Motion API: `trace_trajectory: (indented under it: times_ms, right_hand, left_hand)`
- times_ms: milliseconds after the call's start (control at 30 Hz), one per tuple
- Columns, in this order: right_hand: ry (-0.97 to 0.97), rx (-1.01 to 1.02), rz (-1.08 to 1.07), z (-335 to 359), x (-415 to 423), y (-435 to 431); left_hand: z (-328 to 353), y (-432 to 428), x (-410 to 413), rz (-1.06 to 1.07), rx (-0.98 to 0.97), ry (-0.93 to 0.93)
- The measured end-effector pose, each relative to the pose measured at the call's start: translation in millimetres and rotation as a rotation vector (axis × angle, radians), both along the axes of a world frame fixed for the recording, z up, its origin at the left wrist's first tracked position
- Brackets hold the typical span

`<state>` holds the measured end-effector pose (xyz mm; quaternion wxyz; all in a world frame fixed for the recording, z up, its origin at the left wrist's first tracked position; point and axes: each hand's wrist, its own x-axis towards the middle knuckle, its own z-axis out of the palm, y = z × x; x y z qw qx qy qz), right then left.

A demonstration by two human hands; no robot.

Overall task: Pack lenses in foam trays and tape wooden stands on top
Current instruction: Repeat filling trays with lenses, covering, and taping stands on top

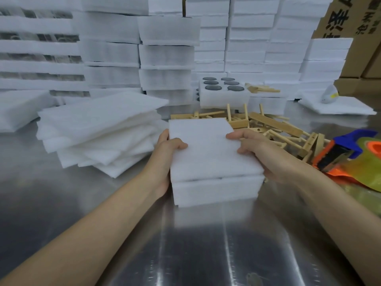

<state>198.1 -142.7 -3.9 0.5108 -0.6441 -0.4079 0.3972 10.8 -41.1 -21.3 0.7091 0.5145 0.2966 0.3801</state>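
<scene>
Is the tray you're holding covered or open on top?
Covered. A foam sheet lies flat over the tray; left hand and right hand grip its sides.

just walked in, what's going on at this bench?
A person is packing. The left hand and right hand grip a foam tray on the metal table, holding a foam sheet flat on top as a cover. No wooden stand is on it yet: the stands lie piled just behind, and the tape dispenser sits to the right, untouched. Further back, another tray stands open with dark lenses showing.
</scene>
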Motion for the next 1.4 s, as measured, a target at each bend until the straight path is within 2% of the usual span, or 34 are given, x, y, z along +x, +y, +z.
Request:
trace_trajectory:
  times_ms: [167,400,567,733,900,1200,1267,1333,1400]
  right_hand:
    - [-0.156,-0.032,0.007,0.3,-1.5,0.4]
    - [-0.214,-0.006,-0.004,2.0,-5.3,1.7]
    - [-0.378,-0.058,0.065,7.3,-5.7,-2.8]
    - [-0.336,-0.073,0.057,7.9,-6.4,-2.3]
    - [-0.371,-0.056,0.049,6.6,-4.7,0.0]
    - [-0.401,-0.026,0.1,0.0,4.4,1.4]
    - [-0.522,0.09,-0.046,1.8,9.6,0.5]
    - [-0.816,0.167,-0.292,4.9,22.2,-2.5]
    - [-1.081,-0.001,-0.386,4.4,38.3,-5.7]
  left_hand:
    - [-0.1,1.0,0.0,-0.005,0.017,0.034]
    - [-0.1,2.3,0.3,0.012,0.071,0.087]
    - [0.3,0.9,-0.3,-0.001,0.227,0.175]
    - [1.7,2.3,0.0,0.039,0.154,0.225]
    - [4.9,1.2,-0.6,0.015,0.066,0.141]
    - [6.2,2.9,-2.5,-0.02,0.137,0.256]
    - [6.9,2.1,-2.0,-0.02,0.162,0.272]
    - [6.8,2.1,-2.2,-0.026,0.177,0.275]
    - [6.3,3.0,-2.9,-0.033,0.18,0.283]
